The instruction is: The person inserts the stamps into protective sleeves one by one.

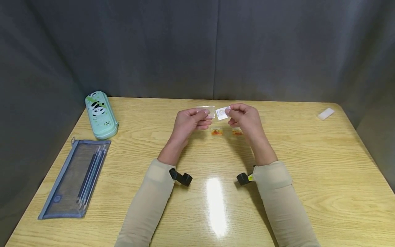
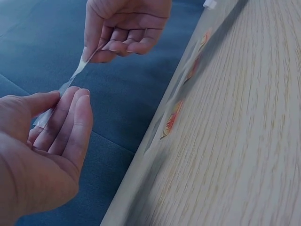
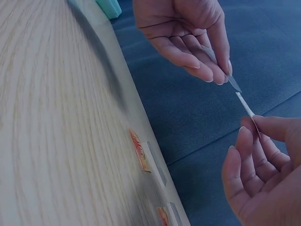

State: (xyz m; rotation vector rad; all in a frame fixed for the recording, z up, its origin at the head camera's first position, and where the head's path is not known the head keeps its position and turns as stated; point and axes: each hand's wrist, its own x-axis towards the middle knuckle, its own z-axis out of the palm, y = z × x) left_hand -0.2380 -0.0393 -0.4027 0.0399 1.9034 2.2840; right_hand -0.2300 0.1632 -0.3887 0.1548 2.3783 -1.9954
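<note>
My left hand (image 1: 190,124) pinches a small clear plastic sleeve (image 1: 211,109) between thumb and fingers, above the far part of the table. Facing it, my right hand (image 1: 247,119) pinches a small white card (image 1: 221,114) with a faint print. In the right wrist view the card's edge (image 3: 243,102) points at the end of the sleeve (image 3: 233,84); whether they touch I cannot tell. On the table below the hands lie two small orange-and-red printed pieces, one at the left (image 1: 217,131) and one at the right (image 1: 236,131), the latter partly behind my right hand.
A mint pencil case (image 1: 101,115) with pandas lies at the back left. In front of it is a blue mesh zip pouch (image 1: 68,178) holding several pencils (image 1: 94,175). A white block (image 1: 325,113) lies at the back right. Dark curtains (image 1: 148,51) stand behind the table (image 1: 324,192).
</note>
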